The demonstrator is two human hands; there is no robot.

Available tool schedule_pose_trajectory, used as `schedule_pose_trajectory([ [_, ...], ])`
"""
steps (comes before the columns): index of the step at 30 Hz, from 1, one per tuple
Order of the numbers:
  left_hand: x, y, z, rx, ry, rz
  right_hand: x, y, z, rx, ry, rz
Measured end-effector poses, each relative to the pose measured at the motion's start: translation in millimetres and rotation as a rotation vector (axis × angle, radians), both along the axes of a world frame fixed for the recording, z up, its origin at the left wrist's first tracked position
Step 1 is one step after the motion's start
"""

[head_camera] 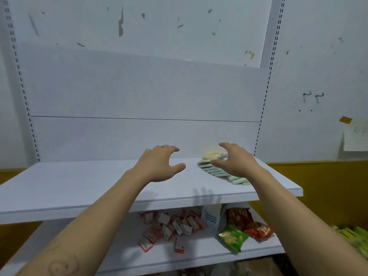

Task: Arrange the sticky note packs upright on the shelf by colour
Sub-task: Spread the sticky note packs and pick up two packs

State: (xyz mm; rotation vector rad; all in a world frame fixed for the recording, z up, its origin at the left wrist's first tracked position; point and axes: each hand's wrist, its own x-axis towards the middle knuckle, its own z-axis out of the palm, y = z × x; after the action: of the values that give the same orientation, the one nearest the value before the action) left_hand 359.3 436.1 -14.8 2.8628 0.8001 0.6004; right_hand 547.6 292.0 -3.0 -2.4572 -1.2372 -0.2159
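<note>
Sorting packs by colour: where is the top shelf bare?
The shelf is bare from its left edge to the left hand, plus the front strip. Crowded at right rear, where sticky note packs lie by the right hand.

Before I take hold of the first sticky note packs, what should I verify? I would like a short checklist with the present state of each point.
1. Both hands free: ok. The left hand and right hand are open and hold nothing.
2. Packs upright: not ok. The sticky note packs lie toppled in a slanted row at the right end of the shelf.
3. Colours grouped: cannot tell. Yellow packs show at the back and green ones nearer, but the right hand hides part of the row.
4. Room to stand the packs: ok. Free shelf surface shows left of them.
5. Right hand touching the packs: cannot tell.
</note>
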Motion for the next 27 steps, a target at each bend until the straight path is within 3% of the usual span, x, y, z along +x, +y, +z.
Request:
schedule_pose_trajectory([
  [10, 84, 83, -29, -0.069, 0.024, -0.099, 73, 54, -23, -0.003, 0.064, -0.124],
  [27, 290, 160, -50, -0.035, 0.138, -0.136, 273, 125, -65, 0.027, 0.219, -0.109],
])
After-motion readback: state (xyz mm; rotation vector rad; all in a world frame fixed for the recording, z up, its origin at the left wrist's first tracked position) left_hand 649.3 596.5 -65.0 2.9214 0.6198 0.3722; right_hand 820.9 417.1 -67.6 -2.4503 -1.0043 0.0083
